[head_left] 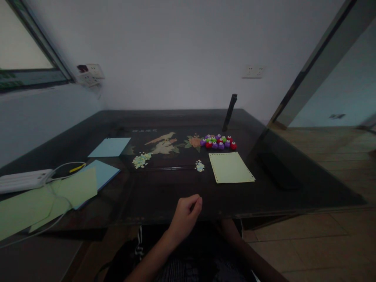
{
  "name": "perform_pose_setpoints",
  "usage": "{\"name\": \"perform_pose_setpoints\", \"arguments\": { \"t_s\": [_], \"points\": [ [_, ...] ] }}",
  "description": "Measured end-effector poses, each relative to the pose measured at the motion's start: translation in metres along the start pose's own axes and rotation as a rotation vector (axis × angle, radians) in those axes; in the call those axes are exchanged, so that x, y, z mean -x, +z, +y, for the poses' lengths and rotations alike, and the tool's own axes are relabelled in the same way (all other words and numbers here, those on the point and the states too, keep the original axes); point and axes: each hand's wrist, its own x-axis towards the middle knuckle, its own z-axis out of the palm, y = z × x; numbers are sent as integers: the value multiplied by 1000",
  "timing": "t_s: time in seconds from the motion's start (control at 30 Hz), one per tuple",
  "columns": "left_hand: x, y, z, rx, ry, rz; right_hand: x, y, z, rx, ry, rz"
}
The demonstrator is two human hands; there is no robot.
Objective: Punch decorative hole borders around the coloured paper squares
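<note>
My left hand (188, 214) rests in a loose fist at the front edge of the dark table (164, 196); whether it holds anything small is hidden. Below the table edge, my right hand (227, 226) is dim and mostly out of sight, its fingers not visible. Ahead and to the right lies a pale yellow punched sheet (232, 167). A small pile of light pieces (199, 166) sits left of that sheet, and a larger pile (141, 160) lies further left. Several red, purple and green round toys with eye shapes (219, 142) stand grouped behind the sheet.
Blue paper (110, 147) lies at the left, with more blue and green sheets (79, 188) nearer. A white power strip (25, 181) and cable are at the far left. A black upright object (230, 112) stands at the back; a dark flat object (277, 170) lies right.
</note>
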Motion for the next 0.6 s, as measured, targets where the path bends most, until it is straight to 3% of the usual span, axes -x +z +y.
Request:
{"name": "perform_pose_setpoints", "arguments": {
  "t_s": [0.13,0.23,0.37,0.5,0.6],
  "points": [
    [0,0,-1,6,1,3,8,-4,1,-40,-11,-56],
    [1,0,0,1,-1,-3,-12,-15,11,-41,-10,43],
    [1,-1,1,0,2,-3,-29,-18,14,-52,-30,46],
    [0,0,2,-13,-4,-3,-5,-1,3,-30,-44,38],
    [-1,0,2,-23,0,-3,7,0,-1,-44,-74,-35]
  ]
}}
